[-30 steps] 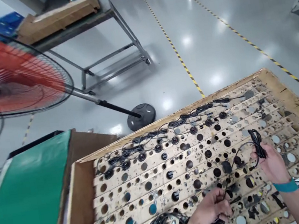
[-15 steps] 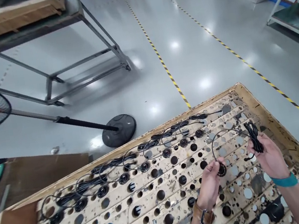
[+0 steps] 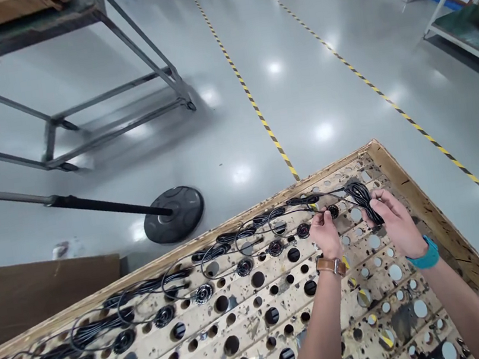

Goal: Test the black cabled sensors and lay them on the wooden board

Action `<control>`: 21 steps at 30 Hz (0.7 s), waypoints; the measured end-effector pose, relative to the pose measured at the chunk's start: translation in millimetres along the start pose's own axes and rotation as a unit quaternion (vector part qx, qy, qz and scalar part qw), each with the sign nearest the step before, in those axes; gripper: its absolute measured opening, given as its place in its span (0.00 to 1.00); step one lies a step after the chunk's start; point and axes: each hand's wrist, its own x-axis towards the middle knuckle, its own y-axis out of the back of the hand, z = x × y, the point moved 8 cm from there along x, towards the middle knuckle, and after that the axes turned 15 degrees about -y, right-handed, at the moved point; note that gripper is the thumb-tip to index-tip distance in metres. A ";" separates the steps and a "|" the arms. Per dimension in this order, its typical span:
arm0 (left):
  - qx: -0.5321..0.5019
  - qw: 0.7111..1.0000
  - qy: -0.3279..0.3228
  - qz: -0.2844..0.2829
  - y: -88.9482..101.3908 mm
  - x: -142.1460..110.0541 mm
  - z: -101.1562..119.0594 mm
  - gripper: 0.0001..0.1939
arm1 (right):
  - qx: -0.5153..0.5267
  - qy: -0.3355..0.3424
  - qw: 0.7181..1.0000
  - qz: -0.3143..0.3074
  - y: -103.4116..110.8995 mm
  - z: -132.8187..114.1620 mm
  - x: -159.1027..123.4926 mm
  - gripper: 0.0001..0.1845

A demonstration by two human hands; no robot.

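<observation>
A wooden board [image 3: 405, 178] full of round holes lies in front of me. Along its far edge sits a row of black round parts [image 3: 243, 267] with coiled black cables [image 3: 230, 236]. My left hand [image 3: 325, 234], with a brown watch on the wrist, pinches a small black round part [image 3: 333, 211] over the far right end of that row. My right hand [image 3: 393, 222], with a teal band on the wrist, is closed on the bundled black cable [image 3: 361, 196] joined to that part.
A fan's black round base [image 3: 175, 213] and slanted pole stand on the glossy grey floor beyond the board. A metal trolley frame [image 3: 77, 117] stands further back. Yellow-black floor lines run past. A brown cardboard sheet [image 3: 31, 294] lies at left.
Both hands have moved up to the board's far right corner with the part and its cable. The view has swung right, so the red fan head has left the picture.
</observation>
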 end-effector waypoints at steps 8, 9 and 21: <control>0.105 0.994 -0.024 0.023 19.2 -13.1 8.3 0.15 | -0.132 0.022 0.991 0.003 -2.9 -4.9 33.8 0.16; 0.121 0.992 -0.035 0.018 21.4 -19.2 14.4 0.19 | -0.160 0.033 0.987 0.001 -4.3 -6.3 38.8 0.15; 0.446 0.795 -0.301 -0.280 -31.8 -63.8 31.3 0.32 | -0.474 0.257 0.842 -0.014 -49.4 -29.1 91.4 0.10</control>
